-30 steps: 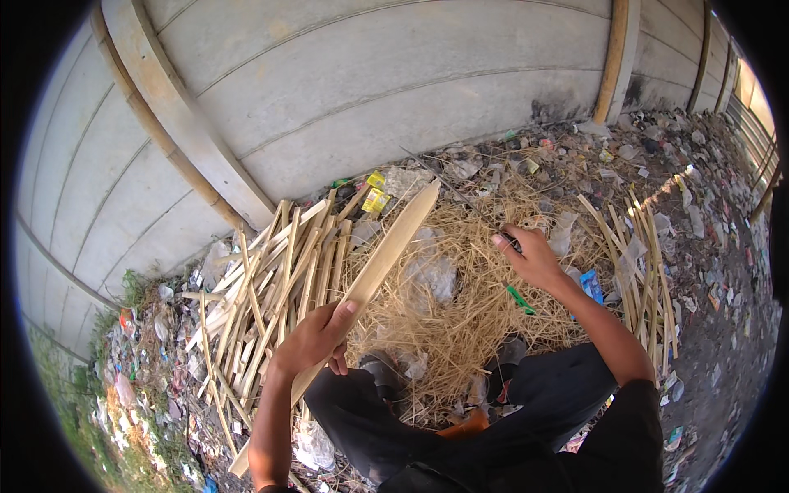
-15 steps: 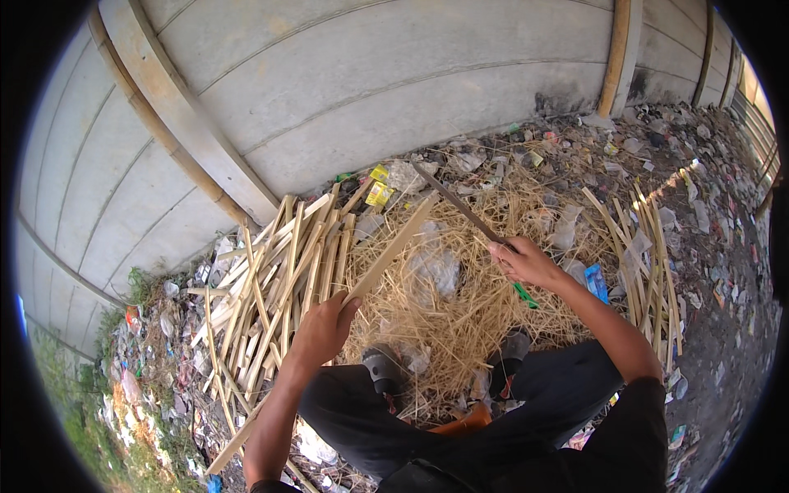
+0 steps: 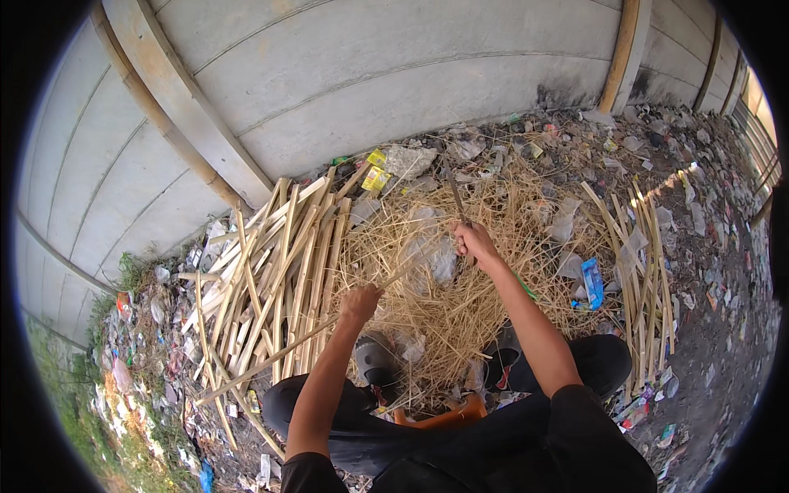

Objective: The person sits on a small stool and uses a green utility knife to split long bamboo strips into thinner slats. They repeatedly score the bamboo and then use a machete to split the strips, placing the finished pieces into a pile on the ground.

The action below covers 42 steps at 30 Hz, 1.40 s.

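Note:
My left hand (image 3: 360, 302) is closed around a long, thin bamboo strip (image 3: 279, 356). The strip slants from the lower left up to the right, over the straw-like shavings (image 3: 444, 329), and it shows its narrow edge. My right hand (image 3: 475, 241) grips the handle of a long dark-bladed knife (image 3: 454, 191), whose blade points away toward the wall. The strip's far end lies just left of my right hand; whether it touches the knife I cannot tell.
Many pale strips lie in a pile (image 3: 275, 263) on the left, and a smaller bundle (image 3: 645, 287) on the right. A concrete wall (image 3: 394, 74) stands ahead. Litter covers the ground, including a blue wrapper (image 3: 592, 283). Something orange (image 3: 448, 413) shows between my legs.
My right hand has moved left with the knife, and its blade has swung more upright. My left hand has shifted right and farther away; the strip has tilted lower and turned edge-on.

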Each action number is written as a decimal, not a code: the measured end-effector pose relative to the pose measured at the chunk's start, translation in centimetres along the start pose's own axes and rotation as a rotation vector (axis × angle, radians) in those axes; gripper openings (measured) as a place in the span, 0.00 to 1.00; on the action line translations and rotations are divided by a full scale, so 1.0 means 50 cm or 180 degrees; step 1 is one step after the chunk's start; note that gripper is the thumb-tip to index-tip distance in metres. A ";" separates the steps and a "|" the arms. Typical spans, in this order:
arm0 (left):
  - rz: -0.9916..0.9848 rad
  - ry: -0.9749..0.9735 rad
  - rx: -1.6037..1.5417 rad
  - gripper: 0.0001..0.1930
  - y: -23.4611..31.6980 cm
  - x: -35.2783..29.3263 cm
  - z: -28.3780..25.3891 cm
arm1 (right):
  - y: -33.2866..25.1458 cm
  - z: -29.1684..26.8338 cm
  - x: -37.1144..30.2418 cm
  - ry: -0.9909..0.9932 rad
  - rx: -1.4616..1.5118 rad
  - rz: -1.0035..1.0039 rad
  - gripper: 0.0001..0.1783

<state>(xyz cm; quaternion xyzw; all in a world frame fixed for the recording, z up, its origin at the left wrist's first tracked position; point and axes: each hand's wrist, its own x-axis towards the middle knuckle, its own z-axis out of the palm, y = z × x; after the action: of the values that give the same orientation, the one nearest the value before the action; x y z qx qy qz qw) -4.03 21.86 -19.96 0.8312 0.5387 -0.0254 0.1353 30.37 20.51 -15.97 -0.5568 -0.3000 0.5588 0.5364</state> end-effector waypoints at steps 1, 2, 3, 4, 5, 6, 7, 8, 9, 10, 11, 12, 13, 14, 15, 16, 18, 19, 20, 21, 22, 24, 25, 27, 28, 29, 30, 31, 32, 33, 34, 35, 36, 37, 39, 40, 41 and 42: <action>-0.0109 -0.0060 -0.0015 0.21 -0.002 -0.011 0.037 | 0.049 0.023 -0.022 0.0328 -0.0327 -0.0034 0.13; -0.0188 -0.0117 -0.0018 0.20 0.006 -0.016 0.067 | 0.101 0.038 -0.050 0.0679 -0.0640 -0.0088 0.14; -0.0192 -0.0169 -0.0011 0.19 0.025 -0.010 0.093 | 0.190 0.012 -0.050 0.0850 -0.0940 -0.0111 0.17; -0.0100 -0.0051 -0.0033 0.18 0.032 -0.003 0.132 | 0.289 -0.023 -0.050 0.1027 -0.1231 -0.0098 0.20; -0.0097 0.0097 -0.0045 0.17 0.013 -0.003 0.173 | 0.351 -0.031 -0.069 0.0879 -0.1574 -0.0078 0.21; -0.0081 0.0226 -0.0076 0.15 0.003 -0.005 0.211 | 0.397 -0.038 -0.094 0.0745 -0.1932 -0.0040 0.22; -0.0111 0.0295 -0.0234 0.13 0.000 -0.011 0.238 | 0.426 -0.029 -0.129 0.0794 -0.1959 0.0148 0.21; -0.0182 0.0313 -0.0302 0.13 -0.006 -0.014 0.264 | 0.435 -0.019 -0.160 0.0837 -0.2000 0.0333 0.21; -0.0244 0.0322 -0.0364 0.13 -0.013 -0.020 0.289 | 0.440 -0.017 -0.184 0.0878 -0.1993 0.0279 0.20; -0.0309 0.0331 -0.0425 0.13 -0.019 -0.027 0.315 | 0.443 -0.015 -0.204 0.0915 -0.1987 0.0224 0.20; -0.0278 0.0369 -0.0454 0.14 -0.023 -0.029 0.338 | 0.445 -0.015 -0.216 0.0967 -0.1971 0.0155 0.20; -0.0251 0.0422 -0.0478 0.15 -0.027 -0.029 0.358 | 0.450 -0.015 -0.223 0.0912 -0.2018 0.0100 0.20; -0.0227 0.0473 -0.0503 0.16 -0.032 -0.032 0.378 | 0.455 -0.015 -0.229 0.0855 -0.2067 0.0046 0.20; -0.0181 0.0260 -0.0601 0.17 -0.036 -0.033 0.402 | 0.456 -0.021 -0.231 0.0808 -0.2130 -0.0019 0.21; -0.0134 0.0043 -0.0686 0.18 -0.045 -0.038 0.423 | 0.460 -0.025 -0.232 0.0730 -0.2194 0.0041 0.22; -0.0085 -0.0176 -0.0772 0.19 -0.054 -0.044 0.445 | 0.464 -0.029 -0.231 0.0652 -0.2259 0.0103 0.24; 0.0696 -0.0657 -0.0312 0.18 -0.088 -0.057 0.482 | 0.465 -0.031 -0.230 0.0488 -0.2246 0.0334 0.22; 0.1082 -0.0899 -0.0075 0.17 -0.098 -0.067 0.503 | 0.464 -0.032 -0.231 0.0411 -0.2175 0.0508 0.18; 0.0687 -0.0849 -0.0266 0.16 -0.099 -0.076 0.528 | 0.459 -0.034 -0.231 0.0346 -0.2106 0.0673 0.17; 0.0280 -0.0803 -0.0456 0.15 -0.099 -0.090 0.548 | 0.454 -0.030 -0.235 0.0382 -0.2087 0.0560 0.17; -0.0131 -0.0756 -0.0644 0.14 -0.102 -0.098 0.566 | 0.451 -0.023 -0.241 0.0415 -0.2069 0.0448 0.17; 0.0432 -0.0731 -0.0313 0.15 -0.094 -0.092 0.565 | 0.484 -0.046 -0.243 0.0553 -0.2173 0.0180 0.17; 0.0735 -0.0710 -0.0143 0.16 -0.087 -0.087 0.560 | 0.514 -0.068 -0.234 0.0644 -0.2290 0.0010 0.21; 0.0481 -0.0953 -0.0007 0.22 -0.107 -0.079 0.565 | 0.505 -0.039 -0.218 0.0605 -0.2207 -0.0189 0.27; 0.0090 -0.1010 -0.0195 0.25 -0.126 -0.090 0.571 | 0.473 -0.007 -0.221 0.0527 -0.2024 -0.0173 0.26; -0.0247 -0.1047 -0.0401 0.28 -0.125 -0.092 0.573 | 0.445 0.006 -0.228 0.0513 -0.1867 -0.0138 0.25; -0.0705 -0.1022 -0.0865 0.31 -0.097 -0.086 0.555 | 0.457 -0.013 -0.225 0.0476 -0.1947 -0.0089 0.25; -0.1168 -0.1000 -0.1326 0.34 -0.071 -0.082 0.536 | 0.470 -0.029 -0.221 0.0434 -0.2025 -0.0041 0.24; -0.1214 -0.1065 -0.1299 0.34 -0.048 -0.084 0.504 | 0.485 -0.045 -0.218 0.0369 -0.2105 0.0017 0.23; -0.1281 -0.1137 -0.1279 0.35 -0.027 -0.091 0.472 | 0.490 -0.060 -0.220 0.0335 -0.2244 0.0301 0.22; -0.1374 -0.1190 -0.1251 0.35 -0.015 -0.096 0.452 | 0.493 -0.064 -0.222 0.0272 -0.2371 0.0574 0.22; -0.1443 -0.1038 -0.1266 0.35 -0.018 -0.103 0.455 | 0.493 -0.057 -0.221 0.0190 -0.2476 0.0834 0.21; -0.1536 -0.0857 -0.1280 0.34 -0.029 -0.110 0.469 | 0.481 -0.038 -0.219 0.0284 -0.2423 0.0625 0.19; -0.1626 -0.0677 -0.1293 0.33 -0.042 -0.112 0.482 | 0.470 -0.019 -0.222 0.0379 -0.2365 0.0420 0.17; -0.1485 -0.0512 -0.1102 0.30 -0.027 -0.120 0.494 | 0.472 -0.016 -0.228 0.0598 -0.2137 0.0020 0.17; -0.1417 -0.0430 -0.1007 0.28 -0.019 -0.124 0.501 | 0.472 -0.012 -0.224 0.0677 -0.1953 -0.0210 0.17; -0.1450 -0.0319 -0.0948 0.25 -0.014 -0.127 0.501 | 0.463 -0.002 -0.219 0.0747 -0.1747 -0.0449 0.17; -0.1484 -0.0208 -0.0888 0.22 -0.008 -0.131 0.502 | 0.452 0.003 -0.217 0.0651 -0.1767 -0.0404 0.18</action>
<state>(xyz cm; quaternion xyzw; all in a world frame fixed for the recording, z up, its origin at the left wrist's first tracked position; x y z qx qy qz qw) -4.52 9.87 -42.94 0.6568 0.7091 -0.0082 0.2563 22.10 4.89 -33.74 -0.7157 -0.4199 0.3618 0.4249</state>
